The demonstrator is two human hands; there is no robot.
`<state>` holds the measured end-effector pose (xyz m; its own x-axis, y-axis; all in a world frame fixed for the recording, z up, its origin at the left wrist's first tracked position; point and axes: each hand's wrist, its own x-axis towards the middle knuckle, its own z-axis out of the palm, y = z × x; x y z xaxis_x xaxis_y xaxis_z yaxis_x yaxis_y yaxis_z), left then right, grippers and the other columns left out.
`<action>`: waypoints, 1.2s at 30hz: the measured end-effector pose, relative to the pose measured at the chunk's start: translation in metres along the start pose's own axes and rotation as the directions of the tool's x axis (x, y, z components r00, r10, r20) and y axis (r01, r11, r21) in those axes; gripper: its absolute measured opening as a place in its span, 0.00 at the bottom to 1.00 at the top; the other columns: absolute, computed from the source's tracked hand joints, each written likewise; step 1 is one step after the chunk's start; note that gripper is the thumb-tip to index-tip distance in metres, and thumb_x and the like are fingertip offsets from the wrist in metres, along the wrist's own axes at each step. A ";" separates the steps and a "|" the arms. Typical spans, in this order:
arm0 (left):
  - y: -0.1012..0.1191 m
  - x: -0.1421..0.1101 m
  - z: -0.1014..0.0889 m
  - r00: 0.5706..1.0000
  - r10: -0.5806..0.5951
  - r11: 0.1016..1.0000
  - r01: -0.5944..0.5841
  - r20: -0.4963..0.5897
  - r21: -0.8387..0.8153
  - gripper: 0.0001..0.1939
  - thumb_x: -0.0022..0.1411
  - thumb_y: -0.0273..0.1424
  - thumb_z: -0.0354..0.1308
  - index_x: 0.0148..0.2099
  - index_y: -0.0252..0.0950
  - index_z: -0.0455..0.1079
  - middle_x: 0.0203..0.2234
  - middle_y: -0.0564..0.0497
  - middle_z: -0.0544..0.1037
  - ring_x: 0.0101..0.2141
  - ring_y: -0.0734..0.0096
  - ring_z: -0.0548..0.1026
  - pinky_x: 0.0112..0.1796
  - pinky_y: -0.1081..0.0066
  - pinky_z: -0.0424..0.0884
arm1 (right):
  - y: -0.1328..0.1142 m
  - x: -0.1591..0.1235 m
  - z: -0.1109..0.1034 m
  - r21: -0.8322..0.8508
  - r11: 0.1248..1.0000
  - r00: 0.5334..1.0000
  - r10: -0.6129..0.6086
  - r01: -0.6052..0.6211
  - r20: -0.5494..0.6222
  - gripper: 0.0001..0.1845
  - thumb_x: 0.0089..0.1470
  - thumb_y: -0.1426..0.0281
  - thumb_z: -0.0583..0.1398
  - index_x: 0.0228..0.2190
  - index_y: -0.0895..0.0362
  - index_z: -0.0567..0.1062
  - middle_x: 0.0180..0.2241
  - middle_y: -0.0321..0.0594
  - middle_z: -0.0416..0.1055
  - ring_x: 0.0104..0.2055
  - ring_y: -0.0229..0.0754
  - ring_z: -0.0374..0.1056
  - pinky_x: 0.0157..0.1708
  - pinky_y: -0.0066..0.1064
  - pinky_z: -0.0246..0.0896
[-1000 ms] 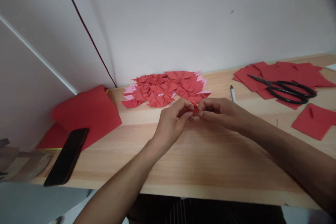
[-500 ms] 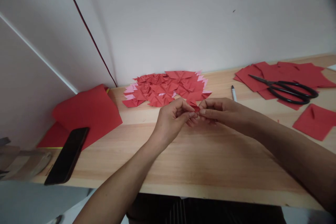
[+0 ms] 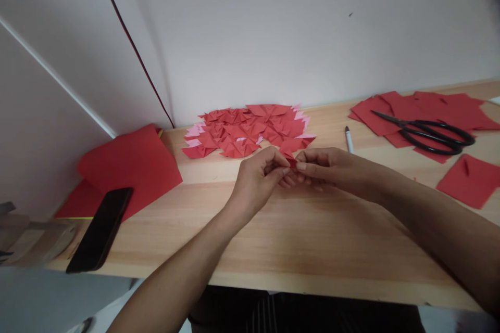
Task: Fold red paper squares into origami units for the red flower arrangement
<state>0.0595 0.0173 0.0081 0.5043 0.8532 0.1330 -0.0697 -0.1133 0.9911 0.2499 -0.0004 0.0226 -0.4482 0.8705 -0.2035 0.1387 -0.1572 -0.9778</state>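
Note:
Between my two hands is a small folded piece of red paper [image 3: 291, 162], held just above the table. My left hand [image 3: 261, 170] pinches its left side between thumb and forefinger. From the right, my right hand [image 3: 326, 165] grips the other side with thumb and fingertips. Much of the paper is covered by my fingers, so its exact shape is hidden. Right behind my hands lies a pile of folded red paper pieces [image 3: 244, 131], with some pink pieces [image 3: 194, 136] showing at its edges.
Black-handled scissors [image 3: 429, 132] rest on red paper squares [image 3: 449, 106] at the right. Nearby are a single red square [image 3: 471, 181] and a white marker [image 3: 349, 140]. Leftward, a black phone [image 3: 100, 231] partly overlaps large red sheets [image 3: 136, 166]. A wall [image 3: 273, 31] stands behind the wooden table [image 3: 273, 239].
The red paper between my fingertips shows slightly more now, with my fingertips a touch farther apart. Otherwise my hands keep nearly the same place; the view has shifted slightly.

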 end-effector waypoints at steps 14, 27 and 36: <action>-0.001 -0.002 0.001 0.999 -0.002 0.999 0.000 0.040 0.045 0.03 0.60 0.22 0.56 0.33 0.32 0.66 0.27 0.51 0.78 0.30 0.75 0.78 0.34 0.74 0.76 | 0.010 0.003 -0.001 0.089 0.996 0.999 0.000 -0.003 0.039 0.18 0.54 0.55 0.62 0.28 0.57 0.69 0.28 0.35 0.67 0.27 0.33 0.60 0.24 0.27 0.54; 0.004 0.001 -0.001 0.992 -0.060 0.993 0.071 0.114 -0.097 0.04 0.59 0.20 0.56 0.34 0.32 0.64 0.26 0.50 0.78 0.29 0.72 0.80 0.33 0.72 0.77 | 0.003 0.003 -0.002 -0.061 0.998 1.000 -0.026 0.027 0.008 0.19 0.51 0.54 0.62 0.24 0.57 0.68 0.24 0.35 0.66 0.25 0.34 0.60 0.23 0.28 0.56; 0.007 0.002 -0.002 0.986 -0.119 0.980 0.135 0.115 -0.147 0.05 0.58 0.21 0.57 0.34 0.32 0.63 0.25 0.50 0.78 0.28 0.71 0.80 0.31 0.72 0.76 | 0.004 0.005 0.000 -0.060 0.998 0.997 -0.015 0.011 -0.073 0.18 0.50 0.55 0.63 0.24 0.57 0.69 0.23 0.34 0.67 0.24 0.33 0.60 0.23 0.28 0.55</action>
<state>0.0580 0.0195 0.0157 0.6047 0.7963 0.0139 -0.1265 0.0788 0.9888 0.2487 0.0034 0.0172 -0.3848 0.9044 -0.1844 0.1868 -0.1193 -0.9751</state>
